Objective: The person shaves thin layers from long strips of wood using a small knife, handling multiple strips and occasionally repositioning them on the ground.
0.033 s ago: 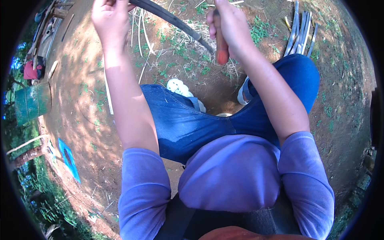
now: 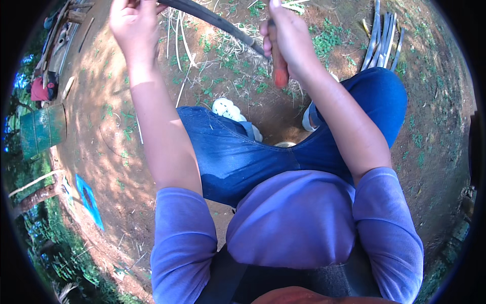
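Note:
At the top left, my left hand [image 2: 134, 23] is closed on a long dark strip [image 2: 215, 21] that looks like split bamboo. It slopes down to the right, its lower end beside the wooden handle [image 2: 279, 63] in my right hand. My right hand [image 2: 293, 40] is wrapped round this handle, whose near end is red. The rest of the tool is hidden behind my hand or beyond the upper edge, so its kind does not show. Pale thin strips and shavings [image 2: 238, 50] lie on the ground below my hands.
Several dark and pale strips [image 2: 380, 43] lie beyond my right knee. My legs in blue jeans [image 2: 243, 152] are spread on either side of bare soil with tufts of grass. To the left are a green drum [image 2: 43, 130] and a blue frame-like piece [image 2: 88, 202].
My left hand has shifted slightly left, and the strip's lower end has gone a little up and left with it. The handle's red end sits slightly lower.

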A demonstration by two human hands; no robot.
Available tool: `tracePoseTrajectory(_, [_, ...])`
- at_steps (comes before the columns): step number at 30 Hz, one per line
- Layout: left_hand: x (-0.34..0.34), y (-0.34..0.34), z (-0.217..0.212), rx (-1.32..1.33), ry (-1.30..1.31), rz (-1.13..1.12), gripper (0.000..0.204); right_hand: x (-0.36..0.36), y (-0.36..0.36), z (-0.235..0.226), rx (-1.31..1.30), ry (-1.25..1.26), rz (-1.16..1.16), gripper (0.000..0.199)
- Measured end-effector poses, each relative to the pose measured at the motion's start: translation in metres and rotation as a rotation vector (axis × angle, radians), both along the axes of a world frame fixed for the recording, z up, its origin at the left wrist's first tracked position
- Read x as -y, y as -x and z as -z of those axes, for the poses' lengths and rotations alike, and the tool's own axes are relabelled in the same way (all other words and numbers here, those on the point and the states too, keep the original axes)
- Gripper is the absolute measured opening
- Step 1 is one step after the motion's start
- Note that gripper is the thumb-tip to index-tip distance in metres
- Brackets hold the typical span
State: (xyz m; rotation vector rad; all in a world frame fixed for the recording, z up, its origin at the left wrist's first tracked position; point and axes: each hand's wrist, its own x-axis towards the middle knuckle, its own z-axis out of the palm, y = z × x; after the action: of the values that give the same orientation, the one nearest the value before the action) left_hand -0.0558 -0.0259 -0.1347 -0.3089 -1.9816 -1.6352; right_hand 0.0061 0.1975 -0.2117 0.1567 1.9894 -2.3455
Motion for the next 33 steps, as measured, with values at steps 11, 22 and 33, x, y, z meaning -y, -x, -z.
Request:
tracePoseTrajectory(11, [-0.001, 0.013, 0.027, -0.08, 0.086, -0.132, 0.026, 0.032, -0.029, 0.027, 0.009, -0.068, -0.237, 0.053])
tracePoseTrajectory(22, [-0.04, 0.02, 0.034, -0.173, 0.017, -0.159, 0.029, 0.034, -0.027, 0.012, -0.203, -0.003, -0.228, 0.052])
tracePoseTrajectory(33, [-0.018, 0.027, 0.032, -0.139, -0.003, 0.05, 0.03, -0.018, -0.025, 0.185, 0.827, -0.001, -0.113, 0.051])
